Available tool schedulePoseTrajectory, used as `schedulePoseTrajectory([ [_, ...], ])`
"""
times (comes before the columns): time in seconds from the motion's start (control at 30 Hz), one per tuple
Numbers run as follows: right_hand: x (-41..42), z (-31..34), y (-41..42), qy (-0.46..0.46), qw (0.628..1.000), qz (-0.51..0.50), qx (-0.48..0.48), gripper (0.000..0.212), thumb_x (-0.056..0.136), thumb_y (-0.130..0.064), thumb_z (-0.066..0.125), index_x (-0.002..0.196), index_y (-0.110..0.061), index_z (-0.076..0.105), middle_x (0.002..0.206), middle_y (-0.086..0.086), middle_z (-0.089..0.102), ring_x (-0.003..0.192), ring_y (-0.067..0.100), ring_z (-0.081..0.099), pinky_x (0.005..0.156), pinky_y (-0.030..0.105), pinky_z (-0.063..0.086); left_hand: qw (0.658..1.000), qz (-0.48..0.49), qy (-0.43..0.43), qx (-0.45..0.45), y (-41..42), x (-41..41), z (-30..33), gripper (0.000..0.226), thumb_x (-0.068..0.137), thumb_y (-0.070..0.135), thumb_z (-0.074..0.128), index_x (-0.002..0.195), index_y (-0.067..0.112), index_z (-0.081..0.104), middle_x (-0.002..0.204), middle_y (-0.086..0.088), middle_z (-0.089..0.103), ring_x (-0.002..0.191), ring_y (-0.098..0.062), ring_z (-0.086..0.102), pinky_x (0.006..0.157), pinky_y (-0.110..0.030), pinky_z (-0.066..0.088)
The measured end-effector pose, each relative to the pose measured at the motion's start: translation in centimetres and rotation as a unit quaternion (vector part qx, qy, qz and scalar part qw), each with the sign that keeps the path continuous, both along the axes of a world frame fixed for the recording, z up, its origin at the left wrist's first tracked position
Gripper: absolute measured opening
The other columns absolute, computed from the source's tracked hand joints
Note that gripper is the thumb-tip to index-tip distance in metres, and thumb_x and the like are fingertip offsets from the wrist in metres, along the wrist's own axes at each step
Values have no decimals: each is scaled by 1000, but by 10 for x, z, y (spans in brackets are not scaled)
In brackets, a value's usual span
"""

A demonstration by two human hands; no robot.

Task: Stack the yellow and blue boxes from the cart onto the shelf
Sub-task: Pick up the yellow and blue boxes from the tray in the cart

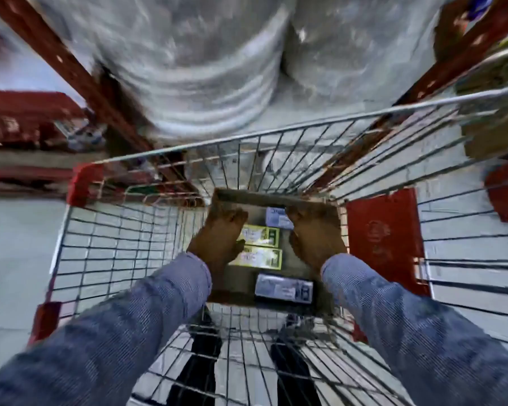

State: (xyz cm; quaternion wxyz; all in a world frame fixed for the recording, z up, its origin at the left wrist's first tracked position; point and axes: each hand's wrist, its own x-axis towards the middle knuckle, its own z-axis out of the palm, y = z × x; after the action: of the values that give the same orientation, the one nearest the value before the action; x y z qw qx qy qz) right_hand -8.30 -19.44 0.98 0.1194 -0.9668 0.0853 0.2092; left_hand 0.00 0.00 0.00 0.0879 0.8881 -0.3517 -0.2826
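Note:
Both of my arms reach down into a wire shopping cart. An open cardboard carton sits on the cart's floor. Inside it lie two yellow boxes side by side, a blue box at the near end and another blue box at the far end. My left hand lies over the left side of the carton, its fingers on the far rim and covering part of the yellow boxes. My right hand rests on the right side, fingers curled at the far rim. The picture is blurred.
The cart has red plastic corners and a red panel on its right wall. Ahead stands a red metal shelf frame holding large plastic-wrapped bundles. Lower red shelving runs on the left. Brown cartons are at right.

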Motion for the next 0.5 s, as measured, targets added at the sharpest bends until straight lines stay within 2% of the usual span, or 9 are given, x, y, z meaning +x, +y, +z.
schedulePoseTrajectory([
  [0.1, 4, -34, 0, 1, 1000, 8, -7, 62, 79, -6, 63, 138, -7, 42, 139, 18, 51, 113, 40, 56, 83, 44, 51, 999, -13, 41, 29, -7, 13, -39, 63, 89, 8, 62, 145, 8, 32, 149, -18, 40, 133, -35, 41, 109, -43, 37],
  [0.13, 4, -44, -2, 1, 1000, 17, -19, 65, 76, -3, 65, 137, -5, 43, 139, 19, 51, 113, 40, 56, 83, 45, 51, 998, -27, 46, 41, -8, 18, -46, 64, 89, 5, 61, 145, 8, 31, 149, -18, 41, 134, -34, 41, 109, -44, 37],
  [0.3, -2, -88, -3, -9, 999, 19, -25, 67, 71, 11, 61, 135, 5, 44, 140, 27, 48, 127, 44, 47, 97, 54, 47, 992, -92, 69, 58, -4, 30, -77, 56, 92, 6, 53, 145, 8, 34, 149, -18, 40, 134, -32, 40, 111, -40, 34],
  [0.43, -4, -96, -3, -26, 999, 12, -33, 65, 73, 9, 38, 138, 6, 38, 144, 28, 43, 132, 44, 40, 104, 57, 40, 990, -102, 83, 45, 0, 36, -86, 52, 91, 10, 53, 141, 13, 38, 139, -19, 47, 118, -35, 54, 98, -44, 48],
  [0.5, -1, -95, -3, -29, 999, 5, -46, 62, 79, 8, 37, 140, 5, 35, 144, 27, 41, 132, 44, 38, 107, 56, 36, 990, -101, 91, 45, -2, 38, -85, 51, 89, 6, 58, 137, 12, 43, 132, -19, 51, 113, -36, 57, 93, -44, 50],
])
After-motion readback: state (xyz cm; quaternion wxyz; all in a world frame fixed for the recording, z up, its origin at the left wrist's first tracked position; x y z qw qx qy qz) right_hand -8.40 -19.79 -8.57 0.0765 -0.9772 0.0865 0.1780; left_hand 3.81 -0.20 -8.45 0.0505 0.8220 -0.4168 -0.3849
